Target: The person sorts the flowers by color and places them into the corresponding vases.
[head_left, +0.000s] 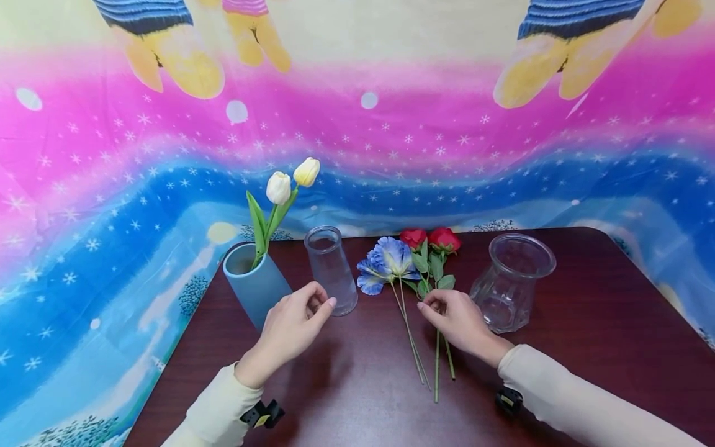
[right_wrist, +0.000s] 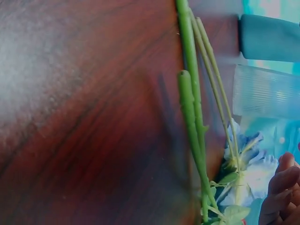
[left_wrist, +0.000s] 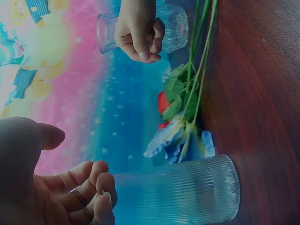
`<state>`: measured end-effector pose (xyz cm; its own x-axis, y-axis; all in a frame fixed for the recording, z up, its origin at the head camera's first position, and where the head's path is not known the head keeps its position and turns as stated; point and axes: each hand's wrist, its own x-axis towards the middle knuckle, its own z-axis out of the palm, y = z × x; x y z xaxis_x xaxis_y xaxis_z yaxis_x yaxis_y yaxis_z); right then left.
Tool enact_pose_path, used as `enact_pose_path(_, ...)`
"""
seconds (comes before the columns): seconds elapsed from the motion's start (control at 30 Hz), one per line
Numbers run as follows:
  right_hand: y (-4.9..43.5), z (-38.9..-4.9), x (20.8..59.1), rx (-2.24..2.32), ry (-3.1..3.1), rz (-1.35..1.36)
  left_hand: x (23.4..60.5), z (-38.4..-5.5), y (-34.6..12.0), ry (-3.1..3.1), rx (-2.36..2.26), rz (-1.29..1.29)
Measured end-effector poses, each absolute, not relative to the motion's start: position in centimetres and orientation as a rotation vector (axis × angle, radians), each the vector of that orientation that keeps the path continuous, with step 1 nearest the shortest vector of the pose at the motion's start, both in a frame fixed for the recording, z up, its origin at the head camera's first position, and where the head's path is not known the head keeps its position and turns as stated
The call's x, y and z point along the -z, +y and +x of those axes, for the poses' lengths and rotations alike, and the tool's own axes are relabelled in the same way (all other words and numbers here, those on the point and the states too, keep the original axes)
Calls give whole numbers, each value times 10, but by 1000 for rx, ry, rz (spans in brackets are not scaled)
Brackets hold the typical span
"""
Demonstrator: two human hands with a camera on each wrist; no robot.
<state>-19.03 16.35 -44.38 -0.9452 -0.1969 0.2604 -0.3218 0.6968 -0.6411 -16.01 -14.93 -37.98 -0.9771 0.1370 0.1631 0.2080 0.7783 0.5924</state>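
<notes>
My left hand [head_left: 289, 324] hovers by the blue vase [head_left: 251, 287] and a ribbed clear glass vase [head_left: 334, 276], its fingers loosely bent around nothing. Two white tulips [head_left: 278, 188] stand in the blue vase. My right hand [head_left: 459, 318] hangs above the stems of two red roses [head_left: 444, 239], fingers loosely curled and holding nothing. Beside the roses lie blue flowers [head_left: 393, 256] with thin stems pointing toward me. In the left wrist view, the flower stems [left_wrist: 202, 70] run apart from the right hand's fingertips.
A flared clear glass vase [head_left: 505, 301] stands just right of my right hand, partly behind it. The dark wooden table [head_left: 603, 323] ends at the back against a colourful printed cloth [head_left: 424, 130]. Black wrist cameras [head_left: 262, 414] sit on both sleeves.
</notes>
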Motion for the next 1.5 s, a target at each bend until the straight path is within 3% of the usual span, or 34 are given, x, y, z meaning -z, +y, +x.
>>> enact_pose_path(0.67, 149, -192, 453, -1069, -2813, 413, 395, -179, -145, -2790, 1168, -151)
enact_pose_path(1.5, 140, -196, 447, -1066, -2846, 423, 369, -196, -150, -2633, 1218, -103)
